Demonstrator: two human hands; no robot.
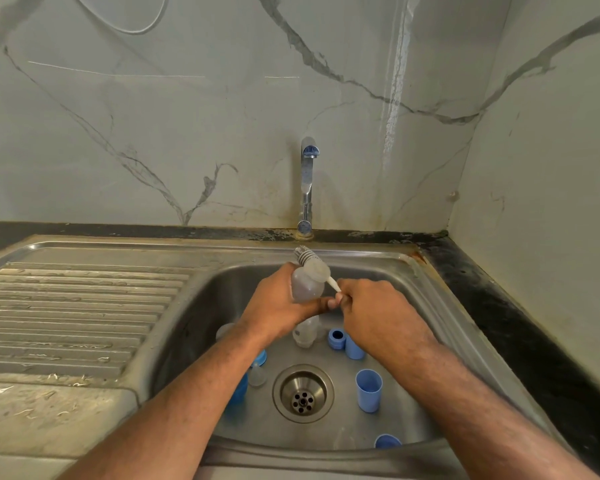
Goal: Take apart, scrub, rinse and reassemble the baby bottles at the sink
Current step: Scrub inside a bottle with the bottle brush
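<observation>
- Clear bottle (307, 287) sat over the sink basin (413, 341), your left hand (281, 299) wrapped around it.
- Your right hand (368, 303) was closed on the brush handle (334, 283); bristle head (305, 257) lay across the bottle's top (in or outside the neck: can't tell).
- Second clear bottle (305, 332) lay in the basin below your hands.
- Blue ring (336, 338) and blue caps (369, 389) sat around the drain (302, 393).
- Faucet (307, 185) stood behind; ribbed drainboard (66, 313) to the left.

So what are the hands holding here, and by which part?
The left hand grips a clear baby bottle around its body. The right hand grips the bottle brush by its white handle, bristle head up against the bottle.
</observation>
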